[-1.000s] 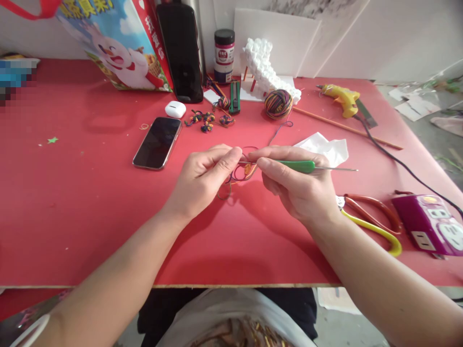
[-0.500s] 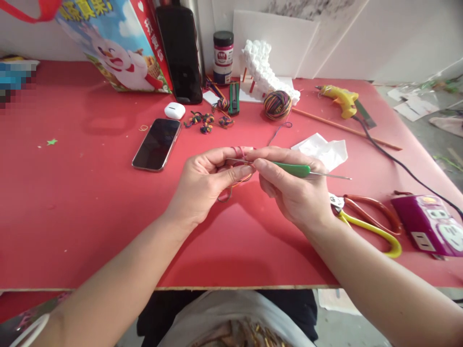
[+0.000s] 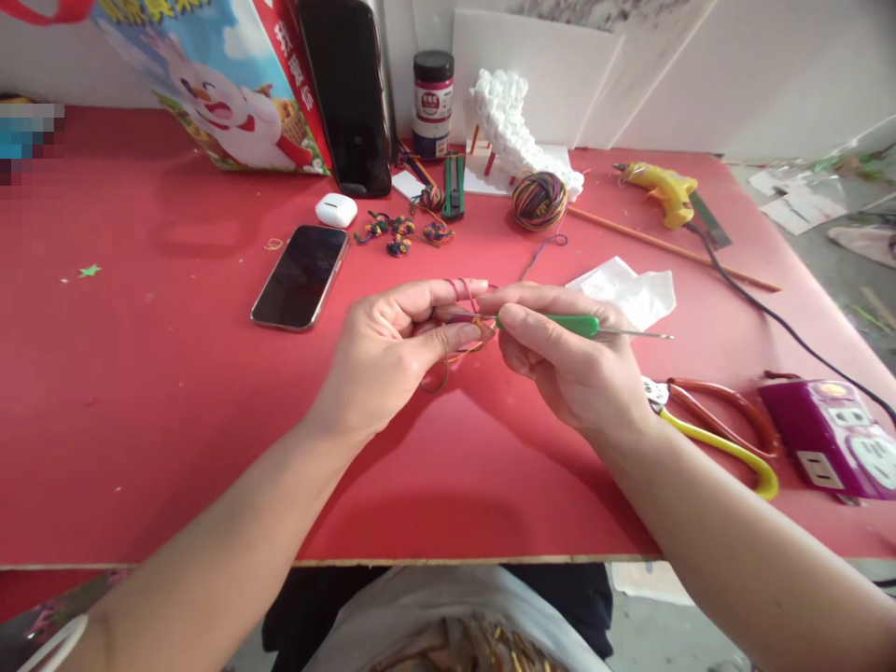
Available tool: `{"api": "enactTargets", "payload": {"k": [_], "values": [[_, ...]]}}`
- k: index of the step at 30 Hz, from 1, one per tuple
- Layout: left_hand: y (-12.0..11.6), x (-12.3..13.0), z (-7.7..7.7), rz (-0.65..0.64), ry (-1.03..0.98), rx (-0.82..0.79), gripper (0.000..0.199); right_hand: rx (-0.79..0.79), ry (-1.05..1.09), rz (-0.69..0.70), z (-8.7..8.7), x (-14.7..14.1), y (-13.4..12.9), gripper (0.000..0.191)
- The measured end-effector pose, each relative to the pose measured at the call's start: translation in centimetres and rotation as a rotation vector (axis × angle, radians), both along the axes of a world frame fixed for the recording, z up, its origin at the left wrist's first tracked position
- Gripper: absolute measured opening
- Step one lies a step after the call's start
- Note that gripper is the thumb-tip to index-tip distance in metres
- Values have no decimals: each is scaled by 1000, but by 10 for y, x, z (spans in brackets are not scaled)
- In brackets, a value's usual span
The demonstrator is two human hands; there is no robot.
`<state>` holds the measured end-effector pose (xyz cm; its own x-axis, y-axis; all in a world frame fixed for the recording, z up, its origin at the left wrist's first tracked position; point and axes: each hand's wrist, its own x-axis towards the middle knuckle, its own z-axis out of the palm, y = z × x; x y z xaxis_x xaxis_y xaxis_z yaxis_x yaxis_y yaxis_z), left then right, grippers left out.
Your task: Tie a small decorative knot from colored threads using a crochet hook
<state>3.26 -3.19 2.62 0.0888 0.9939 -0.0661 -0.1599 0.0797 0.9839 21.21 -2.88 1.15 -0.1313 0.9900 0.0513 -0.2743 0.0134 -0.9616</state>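
Right fingers (image 3: 536, 298) around the green-handled hook (image 3: 578, 326), yarn (image 3: 470, 295) around left fingers (image 3: 424, 298).

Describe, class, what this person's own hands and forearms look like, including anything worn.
The left hand and right hand are ungloved, with no watch visible at either wrist. Both forearms are bare. A narrow, curved white band, possibly a sleeve edge, shows on the left arm at lower left.

This looks like a craft workspace: the smooth red bench (image 3: 175, 420) carries a yellow plastic glue gun (image 3: 662, 191), a round multicoloured yarn ball (image 3: 539, 202) and red-and-yellow-handled metal pliers (image 3: 721, 447).
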Motion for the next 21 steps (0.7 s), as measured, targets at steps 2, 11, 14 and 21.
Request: {"api": "enactTargets", "payload": {"k": [2, 11, 14, 21], "values": [[0, -1, 1, -4, 40, 3, 30, -17, 3, 10, 2, 1, 2, 7], [-1, -3, 1, -39, 147, 47, 38, -31, -14, 59, 3, 8, 7, 4], [0, -3, 1, -46, 170, 73, 37, -16, -15, 69, 4, 11, 8, 5], [0, -5, -1, -50, 291, 154, 36, 31, -101, 13, 5, 18, 13, 9]]}}
